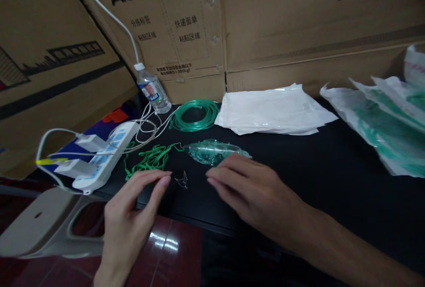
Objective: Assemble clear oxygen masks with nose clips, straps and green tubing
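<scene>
My left hand [136, 207] hovers at the front of the black table, thumb and index finger pinched together; anything between the tips is too small to make out. My right hand [255, 189] is held opposite, its thumb and fingers also pressed together, hiding what they may hold. A few thin, shiny curved metal strips [181, 180] lie between the hands. Just behind my right hand rests a clear green plastic mask [215, 150], partly covered by it. A tangle of green elastic cords [151, 159] lies behind my left hand.
Behind are a coil of green tubing [195, 116], a stack of white pouches [268, 110] and a plastic bottle [152, 90]. A power strip [106, 158] with plugs and cables lies left, above a stool [26, 220]. Bags with green contents [388, 123] lie right. Cardboard boxes [292, 21] wall the back.
</scene>
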`<state>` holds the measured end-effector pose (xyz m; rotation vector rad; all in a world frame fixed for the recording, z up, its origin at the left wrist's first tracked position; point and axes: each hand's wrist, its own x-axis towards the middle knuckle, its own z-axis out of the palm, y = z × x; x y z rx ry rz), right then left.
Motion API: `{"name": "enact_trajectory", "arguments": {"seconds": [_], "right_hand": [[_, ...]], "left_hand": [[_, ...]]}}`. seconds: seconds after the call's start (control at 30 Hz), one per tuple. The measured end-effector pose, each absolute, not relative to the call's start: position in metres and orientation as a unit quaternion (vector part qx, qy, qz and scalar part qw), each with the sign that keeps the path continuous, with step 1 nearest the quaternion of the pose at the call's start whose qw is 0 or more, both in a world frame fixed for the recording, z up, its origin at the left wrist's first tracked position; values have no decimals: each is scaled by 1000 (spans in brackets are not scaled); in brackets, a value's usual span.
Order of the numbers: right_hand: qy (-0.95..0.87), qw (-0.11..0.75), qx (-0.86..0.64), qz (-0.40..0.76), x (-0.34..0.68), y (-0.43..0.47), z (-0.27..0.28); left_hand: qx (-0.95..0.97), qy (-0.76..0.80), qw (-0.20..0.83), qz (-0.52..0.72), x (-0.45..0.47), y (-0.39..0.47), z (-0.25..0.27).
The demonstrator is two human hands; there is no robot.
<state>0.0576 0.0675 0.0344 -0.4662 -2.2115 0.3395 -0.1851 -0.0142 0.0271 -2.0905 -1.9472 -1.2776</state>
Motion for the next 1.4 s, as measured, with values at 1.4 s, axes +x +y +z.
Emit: {"name": "enact_trajectory", "arguments": {"seconds": [1.4], "right_hand": [[-977,128,-126,111,-7,84,17]], "left_hand": [[-768,-548,-43,-329,-207,-4,-4]]}}
